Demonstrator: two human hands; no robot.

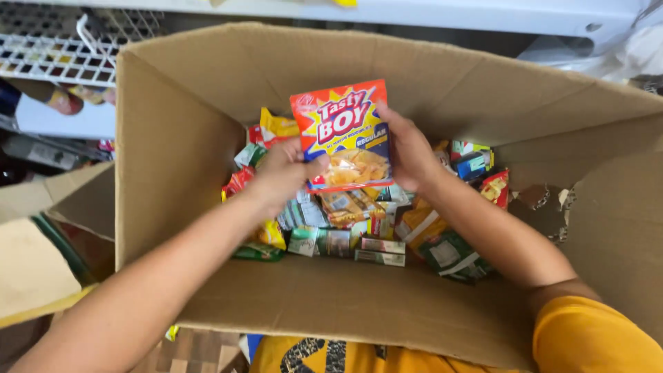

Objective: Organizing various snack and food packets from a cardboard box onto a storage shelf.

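Head view. Both forearms extend forward and downward into an open cardboard box (207, 138), converging at its centre.

Left hand (283, 173): the arm enters from the lower left, bare from elbow to wrist. The hand is raised above the box contents, back of the hand toward the camera. The fingers are curled closed on the lower left edge of a red and yellow sachet (343, 132), with the thumb pressed on the front face near the bottom corner.

Right hand (409, 153): the arm enters from the lower right; an orange sleeve (594, 338) covers the upper arm. The wrist is bent inward. The fingers are clamped along the right edge of the same sachet, thumb on the front face near the upper right, remaining fingers behind the packet and hidden from view.

Sachet: flat, rectangular, held upright between the two hands with the printed front facing the camera. The lower half shows a picture of fried pieces. It is lifted clear of the goods below, roughly over the middle of the box.

Box contents: a loose heap of small packets (331, 228) in red, yellow, green and orange lies on the box floor, directly beneath the hands. Several small green and white cartons (378, 251) lie at the near edge of the heap.

Surroundings: a white wire shelf (55, 59) stands beyond the box at upper left.
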